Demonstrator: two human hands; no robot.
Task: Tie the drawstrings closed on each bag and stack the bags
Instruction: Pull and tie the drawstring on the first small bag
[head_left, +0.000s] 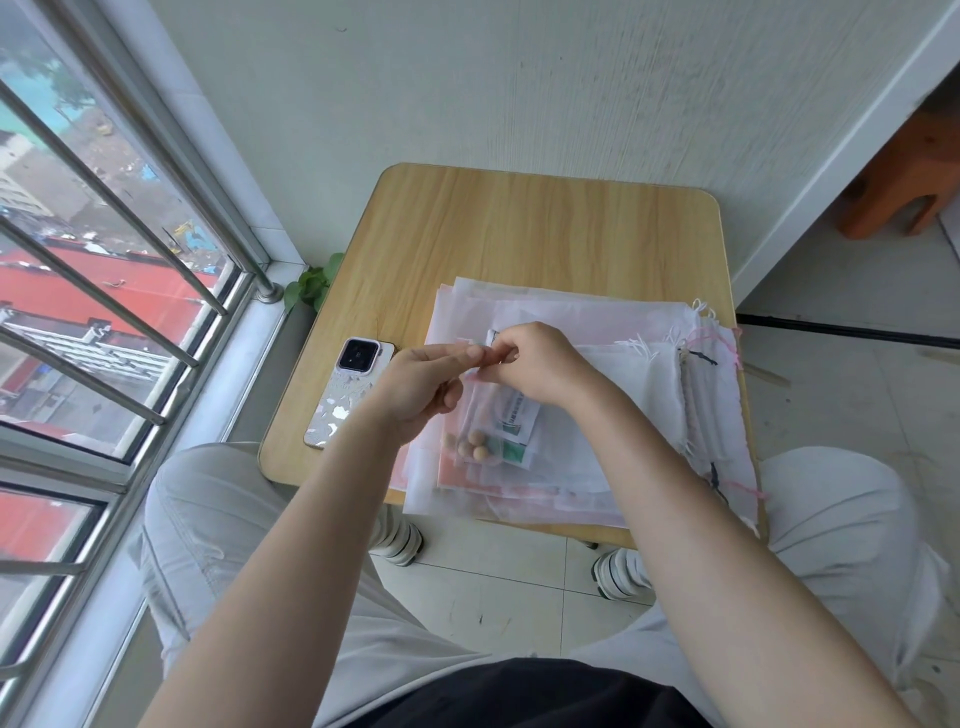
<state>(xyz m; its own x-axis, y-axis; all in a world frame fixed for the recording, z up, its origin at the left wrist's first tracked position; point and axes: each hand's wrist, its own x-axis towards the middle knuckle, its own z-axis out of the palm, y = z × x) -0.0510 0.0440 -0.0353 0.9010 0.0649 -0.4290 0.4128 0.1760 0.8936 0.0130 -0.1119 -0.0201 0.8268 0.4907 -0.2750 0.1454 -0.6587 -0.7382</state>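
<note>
Head: beads (474, 443) inside sheer bag (480, 415)

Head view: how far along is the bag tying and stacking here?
Done: a pile of sheer bags already lies on the small table, though which of them are tied cannot be told. In hand: the left hand and right hand pinch at the top of a small bag holding round beads, apparently working its drawstring. Left: finishing this tie; any remaining bags are unclear.
</note>
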